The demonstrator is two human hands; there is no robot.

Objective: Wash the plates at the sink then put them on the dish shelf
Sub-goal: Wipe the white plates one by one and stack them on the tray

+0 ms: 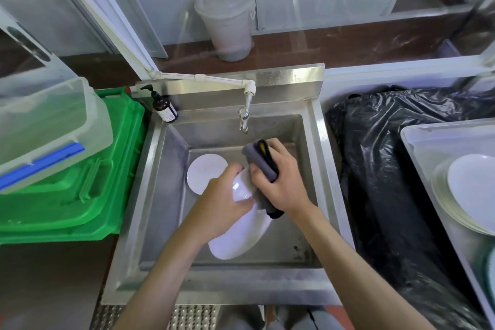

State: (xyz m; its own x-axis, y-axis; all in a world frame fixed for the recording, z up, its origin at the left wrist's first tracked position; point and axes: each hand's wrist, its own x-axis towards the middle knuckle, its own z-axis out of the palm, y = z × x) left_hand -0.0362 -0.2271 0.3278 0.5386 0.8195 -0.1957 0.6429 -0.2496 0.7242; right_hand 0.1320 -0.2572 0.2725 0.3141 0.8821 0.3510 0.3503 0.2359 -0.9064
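Observation:
My left hand [220, 202] grips a white plate [241, 236] by its upper edge, holding it tilted over the steel sink [160, 195]. In my right hand [281, 179] is a grey cloth [261, 162] with a yellow and black patch, pressed against the plate's upper face. A second, smaller white plate [203, 175] lies flat on the sink floor behind my left hand. The tap [244, 118] hangs above the sink's back; no water stream is visible.
A dark soap pump bottle [163, 107] stands on the sink's back left corner. Left of the sink a clear plastic box [45, 126] rests on a green bin [88, 182]. On the right lie a black plastic bag [388, 169] and a tray [417, 142] holding stacked white plates [468, 190].

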